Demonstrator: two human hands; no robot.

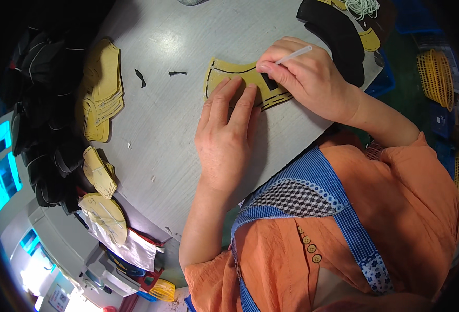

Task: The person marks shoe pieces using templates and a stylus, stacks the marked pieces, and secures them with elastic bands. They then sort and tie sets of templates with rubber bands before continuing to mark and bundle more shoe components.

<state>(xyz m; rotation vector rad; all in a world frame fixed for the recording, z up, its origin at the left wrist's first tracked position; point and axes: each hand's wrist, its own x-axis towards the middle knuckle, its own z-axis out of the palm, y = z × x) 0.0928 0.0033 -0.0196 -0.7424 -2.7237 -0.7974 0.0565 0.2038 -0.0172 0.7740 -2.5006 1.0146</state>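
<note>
Yellow template [224, 75] lay at table's [162, 135] twelve o'clock, seemingly thin, light and flexible. Left hand [227, 138] pressed it with fingers spread flat; right hand [307, 78] pinched a white stick [294, 54].

Left hand [227, 132] presses flat on a yellow template [229, 75] on the grey table [172, 41]; right hand [307, 78] holds a white pen [294, 54] against it.
</note>
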